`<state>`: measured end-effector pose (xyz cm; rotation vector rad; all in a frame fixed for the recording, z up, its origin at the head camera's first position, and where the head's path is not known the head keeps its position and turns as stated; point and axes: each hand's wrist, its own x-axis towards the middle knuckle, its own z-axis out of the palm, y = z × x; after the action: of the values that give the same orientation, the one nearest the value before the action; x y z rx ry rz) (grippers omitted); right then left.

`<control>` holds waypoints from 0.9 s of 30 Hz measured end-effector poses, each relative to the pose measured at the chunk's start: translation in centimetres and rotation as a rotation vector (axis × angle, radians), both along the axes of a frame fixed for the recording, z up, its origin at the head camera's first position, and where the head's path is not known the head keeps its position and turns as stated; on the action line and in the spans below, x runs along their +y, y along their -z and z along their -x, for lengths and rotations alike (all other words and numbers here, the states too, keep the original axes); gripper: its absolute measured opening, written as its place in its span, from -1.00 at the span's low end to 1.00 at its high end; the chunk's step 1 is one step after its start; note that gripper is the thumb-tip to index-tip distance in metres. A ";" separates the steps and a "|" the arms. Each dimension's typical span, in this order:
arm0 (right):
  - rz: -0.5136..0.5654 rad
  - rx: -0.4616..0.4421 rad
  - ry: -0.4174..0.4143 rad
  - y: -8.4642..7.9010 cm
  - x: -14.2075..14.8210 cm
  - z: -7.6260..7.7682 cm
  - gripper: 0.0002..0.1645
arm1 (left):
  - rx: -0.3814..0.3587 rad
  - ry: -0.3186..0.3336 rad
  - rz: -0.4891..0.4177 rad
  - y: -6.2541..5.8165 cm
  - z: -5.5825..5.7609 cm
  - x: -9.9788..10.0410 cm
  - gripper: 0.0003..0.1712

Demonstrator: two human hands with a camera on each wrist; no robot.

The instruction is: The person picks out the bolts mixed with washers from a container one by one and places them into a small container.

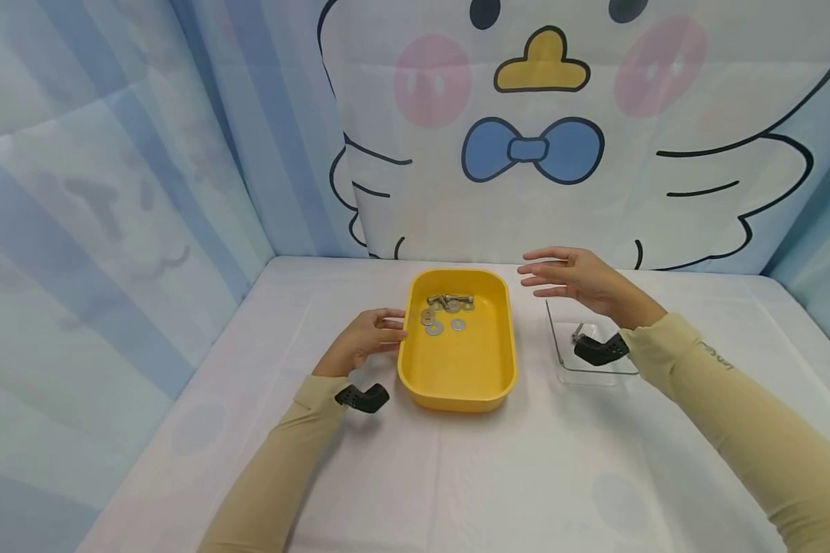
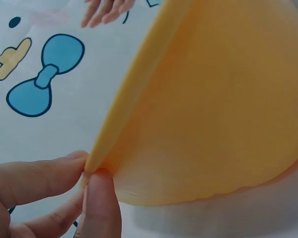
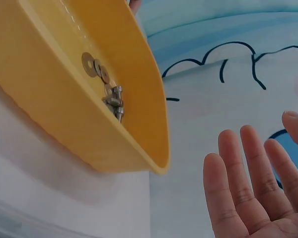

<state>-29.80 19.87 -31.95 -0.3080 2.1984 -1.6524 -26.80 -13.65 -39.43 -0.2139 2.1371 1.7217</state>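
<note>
A yellow plastic tray (image 1: pixel 456 376) stands on the table. Its left rim is pinched between thumb and finger of my left hand (image 1: pixel 368 339), as the left wrist view shows up close at the tray's edge (image 2: pixel 124 99). Inside, toward the far end, several metal bolts (image 1: pixel 456 299) lie in a small pile, with flat washers (image 1: pixel 434 328) scattered beside them. My right hand (image 1: pixel 581 283) hovers to the right of the tray, above the table. Its fingers (image 3: pixel 231 168) are spread, fairly straight, and hold nothing.
Below my right wrist sits a clear box (image 1: pixel 563 372), partly hidden by the black wrist camera (image 1: pixel 602 351); a small metal piece shows in it. White cloth covers the table (image 1: pixel 498 476). A printed curtain (image 1: pixel 415 192) hangs behind the table's far edge.
</note>
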 end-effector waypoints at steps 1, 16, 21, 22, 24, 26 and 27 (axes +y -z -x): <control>-0.010 0.000 -0.001 0.0 -0.4 0.1 -0.30 | -0.006 0.005 0.007 -0.1 0.0 0.0 -0.43; 0.038 -0.141 0.027 1.4 -5.5 1.8 -0.40 | -0.076 0.048 0.000 -0.7 0.0 -0.4 -0.33; 0.086 -0.243 0.072 1.8 -7.2 2.0 -0.39 | -0.072 0.043 0.003 -0.6 0.0 -0.2 -0.34; 0.098 -0.262 0.083 1.9 -7.6 2.0 -0.40 | -0.072 0.042 0.008 -0.6 0.0 -0.2 -0.34; 0.121 -0.300 0.104 2.2 -8.3 2.1 -0.40 | -0.070 0.038 0.014 -0.6 -0.1 -0.1 -0.35; 0.126 -0.321 0.117 2.5 -8.9 2.3 -0.41 | -0.070 0.037 0.017 -0.7 -0.1 -0.1 -0.35; 0.128 -0.330 0.126 2.6 -9.1 2.4 -0.41 | -0.070 0.036 0.016 -0.7 -0.1 -0.1 -0.35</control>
<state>-32.17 10.73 -34.59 0.0703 1.9043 -1.7699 -26.69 -13.76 -38.76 -0.2349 2.0925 1.6533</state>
